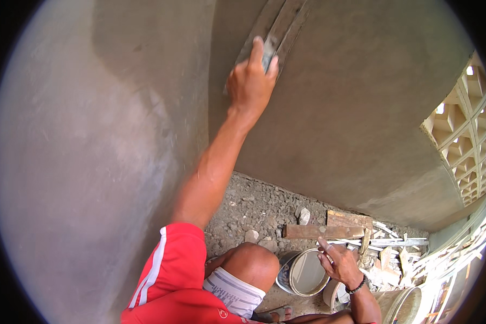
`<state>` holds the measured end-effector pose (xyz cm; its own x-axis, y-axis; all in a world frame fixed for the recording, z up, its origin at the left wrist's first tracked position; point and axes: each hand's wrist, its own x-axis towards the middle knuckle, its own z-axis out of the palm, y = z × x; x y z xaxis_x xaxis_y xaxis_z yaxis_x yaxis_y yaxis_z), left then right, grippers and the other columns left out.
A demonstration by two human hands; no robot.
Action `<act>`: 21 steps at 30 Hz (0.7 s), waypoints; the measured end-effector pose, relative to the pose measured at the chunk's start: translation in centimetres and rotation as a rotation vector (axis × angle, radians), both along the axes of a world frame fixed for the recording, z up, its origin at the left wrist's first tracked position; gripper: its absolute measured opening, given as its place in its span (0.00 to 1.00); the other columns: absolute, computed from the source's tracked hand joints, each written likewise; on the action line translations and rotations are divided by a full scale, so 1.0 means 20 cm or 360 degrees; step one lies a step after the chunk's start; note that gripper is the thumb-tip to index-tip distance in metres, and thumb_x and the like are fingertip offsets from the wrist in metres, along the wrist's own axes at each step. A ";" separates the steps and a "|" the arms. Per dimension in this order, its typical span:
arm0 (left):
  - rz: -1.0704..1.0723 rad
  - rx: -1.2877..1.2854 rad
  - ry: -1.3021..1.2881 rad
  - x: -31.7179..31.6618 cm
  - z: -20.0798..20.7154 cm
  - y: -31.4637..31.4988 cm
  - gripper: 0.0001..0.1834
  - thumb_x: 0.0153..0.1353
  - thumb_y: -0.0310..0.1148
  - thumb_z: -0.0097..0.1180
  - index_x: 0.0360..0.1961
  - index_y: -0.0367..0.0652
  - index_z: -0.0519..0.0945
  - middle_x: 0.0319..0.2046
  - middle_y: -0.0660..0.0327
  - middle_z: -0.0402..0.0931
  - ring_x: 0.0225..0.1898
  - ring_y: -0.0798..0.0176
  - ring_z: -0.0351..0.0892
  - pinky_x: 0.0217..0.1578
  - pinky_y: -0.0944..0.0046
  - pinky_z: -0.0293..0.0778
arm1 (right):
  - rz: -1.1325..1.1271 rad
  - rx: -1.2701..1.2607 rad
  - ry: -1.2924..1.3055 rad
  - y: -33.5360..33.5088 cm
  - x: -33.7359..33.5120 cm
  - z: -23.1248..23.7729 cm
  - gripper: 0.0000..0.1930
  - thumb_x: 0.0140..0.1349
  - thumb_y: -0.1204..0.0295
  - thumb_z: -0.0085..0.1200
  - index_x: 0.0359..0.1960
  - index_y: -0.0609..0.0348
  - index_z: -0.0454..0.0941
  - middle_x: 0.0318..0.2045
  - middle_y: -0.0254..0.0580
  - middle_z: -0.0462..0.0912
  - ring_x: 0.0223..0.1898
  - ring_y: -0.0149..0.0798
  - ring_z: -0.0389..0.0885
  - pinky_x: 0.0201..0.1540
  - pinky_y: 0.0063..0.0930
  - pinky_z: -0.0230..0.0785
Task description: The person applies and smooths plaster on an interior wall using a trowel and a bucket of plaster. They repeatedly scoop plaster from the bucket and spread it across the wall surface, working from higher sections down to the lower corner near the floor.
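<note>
My left hand [250,86] is raised, its fingers wrapped round the handle of a long, grey-brown plastering float [279,31]. The float lies against the grey plastered wall [351,102], close to the corner with the left wall [119,108]. Its upper end runs out of the picture. Low on the right, my right hand [340,263], with a dark bracelet at the wrist, hovers by the rim of a bucket [309,272] of smooth grey mix. Its fingers are apart, smeared with grey, and nothing shows in them.
Rubble [254,208] covers the ground along the wall foot. Wooden boards [324,232] and pale strips [399,243] lie beyond the bucket. Another large container [407,305] stands at lower right. Patterned openwork blocks [461,129] fill a wall opening at right. My bent knee [254,264] is beside the bucket.
</note>
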<state>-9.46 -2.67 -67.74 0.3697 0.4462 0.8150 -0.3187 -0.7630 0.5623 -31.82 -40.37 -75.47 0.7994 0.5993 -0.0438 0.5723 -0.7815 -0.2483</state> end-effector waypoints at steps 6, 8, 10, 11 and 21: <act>0.0075 0.0092 0.0063 -0.06 -0.90 0.07 0.31 0.58 0.31 0.65 0.62 0.33 0.72 0.31 0.40 0.81 0.31 0.42 0.85 0.32 0.51 0.80 | 0.0148 0.0175 -0.0046 0.08 0.01 0.03 0.26 0.61 0.70 0.60 0.63 0.54 0.72 0.28 0.47 0.83 0.25 0.52 0.81 0.29 0.42 0.75; -0.0003 0.0064 0.0134 -0.05 -0.75 0.09 0.31 0.59 0.34 0.65 0.63 0.34 0.71 0.31 0.39 0.81 0.32 0.40 0.85 0.33 0.50 0.79 | 0.0076 0.0204 -0.0003 0.08 0.01 0.05 0.26 0.61 0.72 0.60 0.62 0.55 0.72 0.32 0.47 0.85 0.30 0.51 0.84 0.34 0.40 0.78; 0.0046 0.0002 0.0241 -0.03 -0.29 0.07 0.29 0.61 0.38 0.63 0.61 0.35 0.73 0.30 0.39 0.81 0.32 0.39 0.84 0.32 0.49 0.78 | -0.0004 0.0156 0.0010 0.04 0.01 0.05 0.26 0.60 0.73 0.60 0.62 0.55 0.73 0.34 0.47 0.87 0.32 0.51 0.86 0.37 0.40 0.79; 0.0062 -0.0030 0.0162 -0.02 -0.09 0.10 0.28 0.61 0.39 0.62 0.60 0.35 0.74 0.30 0.39 0.81 0.33 0.38 0.83 0.32 0.49 0.78 | -0.0006 0.0130 0.0012 0.02 0.01 0.04 0.25 0.61 0.73 0.60 0.62 0.55 0.72 0.33 0.47 0.86 0.32 0.51 0.85 0.35 0.40 0.78; 0.0112 -0.0299 0.0108 -0.09 -1.03 0.21 0.28 0.63 0.32 0.61 0.63 0.34 0.71 0.30 0.40 0.82 0.31 0.42 0.85 0.30 0.52 0.78 | 0.0104 0.0058 0.0156 0.06 0.05 -0.05 0.26 0.60 0.72 0.60 0.62 0.54 0.72 0.34 0.46 0.86 0.33 0.50 0.86 0.36 0.38 0.78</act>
